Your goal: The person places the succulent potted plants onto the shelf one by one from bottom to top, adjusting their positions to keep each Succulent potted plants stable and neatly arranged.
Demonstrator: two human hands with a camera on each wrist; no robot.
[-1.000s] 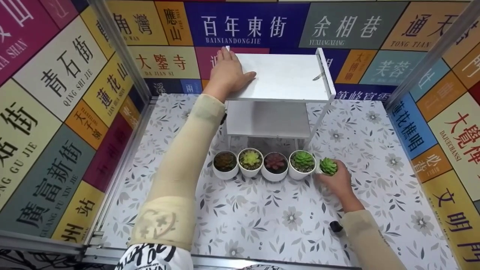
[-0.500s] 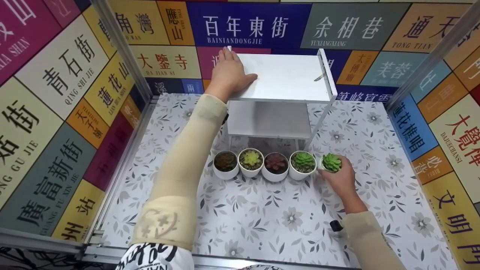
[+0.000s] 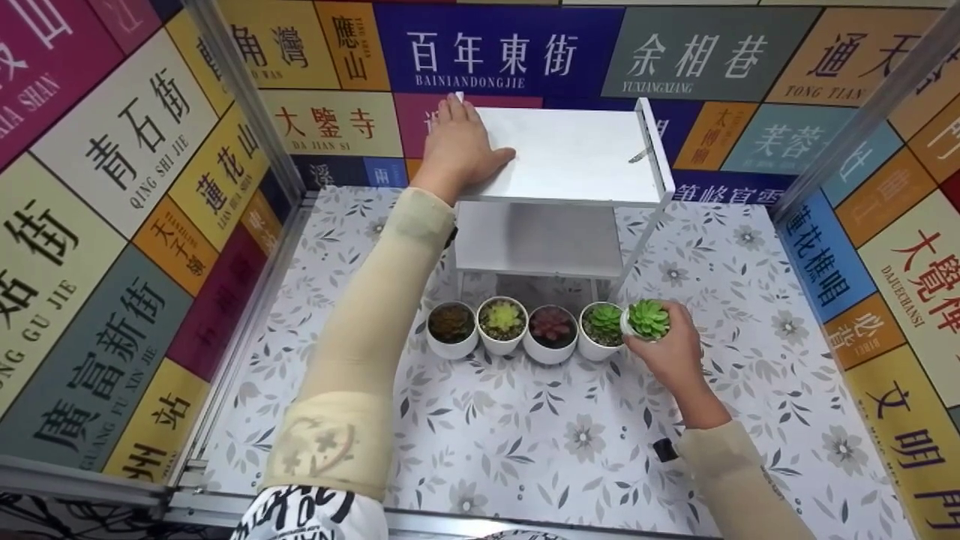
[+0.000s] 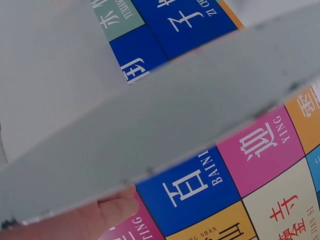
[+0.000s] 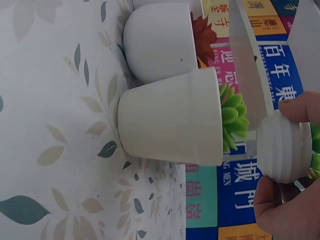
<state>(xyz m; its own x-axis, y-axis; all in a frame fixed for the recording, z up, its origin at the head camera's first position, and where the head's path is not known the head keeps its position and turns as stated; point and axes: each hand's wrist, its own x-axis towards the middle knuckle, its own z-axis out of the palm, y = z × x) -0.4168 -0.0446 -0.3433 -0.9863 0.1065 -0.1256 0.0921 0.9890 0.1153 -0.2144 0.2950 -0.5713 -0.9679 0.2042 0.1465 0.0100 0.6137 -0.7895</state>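
My right hand (image 3: pixel 675 352) holds a small potted succulent (image 3: pixel 648 319), bright green, its white ribbed pot (image 5: pixel 280 145) pinched between thumb and fingers. The pot is up off the tabletop, overlapping the right end of a row of white-potted succulents. Nearest to it in that row is a green succulent (image 3: pixel 604 322) in a smooth tapered pot (image 5: pixel 170 120). At the back, my left hand (image 3: pixel 461 146) grips the left rim of a white two-tier shelf (image 3: pixel 570 150), thumb on the inner side. In the left wrist view a blurred board hides much of this hand.
The row continues leftward with a dark red succulent (image 3: pixel 551 324), a yellow-green succulent (image 3: pixel 501 319) and a brown succulent (image 3: pixel 451 322), just in front of the shelf. A floral cloth (image 3: pixel 585 435) covers the table. Walls with printed signs (image 3: pixel 495 49) enclose it on three sides.
My right hand first drew the small succulent slightly right, then brought it left and up, against the neighbouring green one in view. My left hand stays put on the shelf.
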